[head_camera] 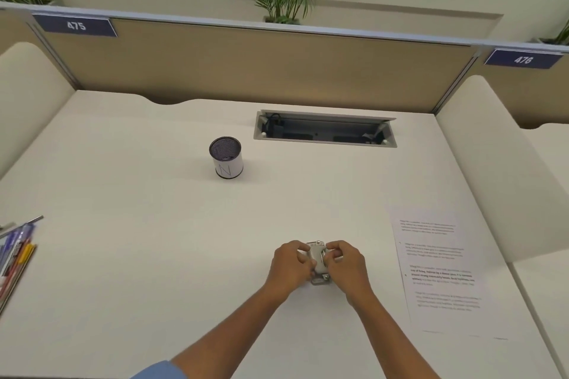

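A small grey metal device [318, 261], perhaps a stapler, sits near the front middle of the white desk [154, 224]. My left hand [291, 264] grips its left side with curled fingers. My right hand [345, 264] grips its right side, fingers curled over the top. A metal base part shows below the hands. Most of the device is hidden between my fingers.
A mesh pen cup [226, 157] with a white label stands left of centre. An open cable tray [324, 129] is set into the desk at the back. A printed sheet [437, 271] lies at right. Pens and pencils [15, 255] lie at the left edge. Partition walls surround the desk.
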The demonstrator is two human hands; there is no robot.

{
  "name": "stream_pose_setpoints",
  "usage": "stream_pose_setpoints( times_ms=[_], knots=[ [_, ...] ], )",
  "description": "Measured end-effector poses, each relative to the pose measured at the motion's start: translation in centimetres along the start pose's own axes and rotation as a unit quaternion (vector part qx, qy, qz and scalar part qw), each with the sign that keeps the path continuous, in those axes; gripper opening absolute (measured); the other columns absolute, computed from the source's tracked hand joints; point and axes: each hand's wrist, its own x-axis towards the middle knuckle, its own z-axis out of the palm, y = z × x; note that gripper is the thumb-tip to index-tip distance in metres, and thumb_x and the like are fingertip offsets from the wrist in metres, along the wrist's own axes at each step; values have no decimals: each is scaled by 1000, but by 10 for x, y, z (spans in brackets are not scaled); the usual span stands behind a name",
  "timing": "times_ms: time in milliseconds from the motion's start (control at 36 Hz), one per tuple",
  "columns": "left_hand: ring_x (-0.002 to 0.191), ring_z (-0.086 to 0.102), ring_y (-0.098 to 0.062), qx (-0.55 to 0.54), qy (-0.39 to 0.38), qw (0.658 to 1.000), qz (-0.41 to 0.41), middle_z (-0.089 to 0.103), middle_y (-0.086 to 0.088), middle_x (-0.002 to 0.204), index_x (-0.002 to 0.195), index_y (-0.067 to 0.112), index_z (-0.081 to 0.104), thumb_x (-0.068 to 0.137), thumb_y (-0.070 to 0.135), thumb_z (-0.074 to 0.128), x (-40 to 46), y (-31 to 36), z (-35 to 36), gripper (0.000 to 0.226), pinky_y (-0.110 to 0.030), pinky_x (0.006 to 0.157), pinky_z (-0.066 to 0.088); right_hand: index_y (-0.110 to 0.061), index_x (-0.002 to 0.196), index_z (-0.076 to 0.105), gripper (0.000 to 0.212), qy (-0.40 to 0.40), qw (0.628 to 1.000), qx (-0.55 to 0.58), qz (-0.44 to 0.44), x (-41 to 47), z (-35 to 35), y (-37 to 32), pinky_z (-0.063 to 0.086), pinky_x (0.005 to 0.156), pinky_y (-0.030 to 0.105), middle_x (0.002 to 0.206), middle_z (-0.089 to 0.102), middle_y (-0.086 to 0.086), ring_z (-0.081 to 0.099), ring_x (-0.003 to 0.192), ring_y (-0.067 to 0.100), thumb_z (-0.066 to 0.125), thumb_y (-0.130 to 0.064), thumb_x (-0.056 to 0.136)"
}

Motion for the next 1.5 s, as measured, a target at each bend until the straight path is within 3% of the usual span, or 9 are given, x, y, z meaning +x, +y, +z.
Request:
stream_pose_setpoints(
  times_ms=[250,333,667,722,833,944,1250,1500],
  knots=[
    [75,82,-22,13,0,1000,8,81,-7,85,109,14,72,87,6,79,4,0,4,25,-49,84,67,-20,105,73,21,-3,1000,4,24,-3,-2,-9,45,55,10,101,74,-3,68,87,5,60,-8,94],
    [74,82,-22,14,0,1000,11,81,-8,85,109,13,73,87,4,78,3,2,2,25,-48,84,67,-20,106,73,21,-4,1000,5,23,-6,-4,-13,47,58,13,102,73,-5,67,87,2,59,-10,95],
    [72,82,-24,6,19,999,49,80,-11,89,117,6,72,92,1,74,-14,8,-39,26,-47,84,68,-25,105,70,21,-15,997,70,2,-28,12,-45,60,68,31,98,73,-5,71,92,17,63,-9,93],
    [72,82,-24,9,28,998,55,80,-10,88,116,7,72,92,1,74,-16,5,-52,25,-48,84,68,-27,103,70,22,-22,996,83,-5,-33,20,-54,59,67,30,98,73,-3,72,92,18,63,-9,92],
    [73,82,-23,17,52,997,57,79,-9,87,114,9,74,91,3,75,-20,-6,-82,25,-48,83,68,-27,105,70,22,-40,994,99,-7,-44,44,-73,53,60,20,99,73,-3,72,92,16,64,-10,93],
    [73,82,-23,12,71,996,50,80,-8,86,112,11,77,91,1,74,-29,-20,-118,24,-49,83,68,-25,110,69,23,-68,991,113,-3,-55,75,-91,53,58,18,102,72,-1,73,92,17,63,-10,94],
    [74,82,-28,-19,133,991,9,80,-8,82,116,12,79,93,-4,69,-62,-78,-226,29,-51,83,68,-24,118,68,26,-153,981,119,-7,-91,183,-134,51,64,16,111,71,-3,70,98,9,59,-15,96],
    [76,82,-29,-28,187,982,-15,82,-7,86,110,28,80,95,-2,68,-75,-132,-310,36,-54,87,66,-24,118,68,30,-225,964,138,3,-120,266,-169,55,72,19,112,72,-3,69,102,11,58,-13,92]
  ],
)
